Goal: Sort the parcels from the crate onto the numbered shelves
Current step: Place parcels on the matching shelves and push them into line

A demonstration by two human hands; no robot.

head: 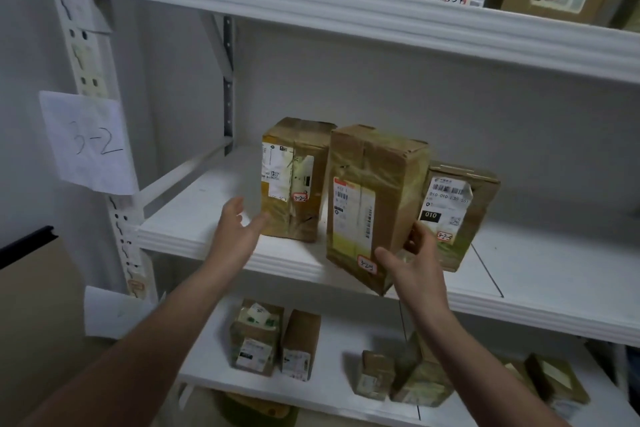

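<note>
A tall taped cardboard parcel (372, 198) stands tilted at the front edge of the middle shelf (194, 198), its lower corner hanging past the lip. My right hand (414, 262) holds its lower right side, thumb on the front by a red-edged tag, fingers round the side. My left hand (239, 222) hovers open just left of another upright parcel (292, 180) tagged 3-2-2; I cannot tell if it touches it. A third parcel (459, 215) stands behind on the right. A paper sign "3-2" (90, 144) hangs on the left upright.
The upper shelf (346, 14) carries several labelled boxes. On the lower shelf (332, 388) stand several small parcels. The white upright post (104, 114) runs down the left. A brown cardboard surface (31, 305) sits at the far left.
</note>
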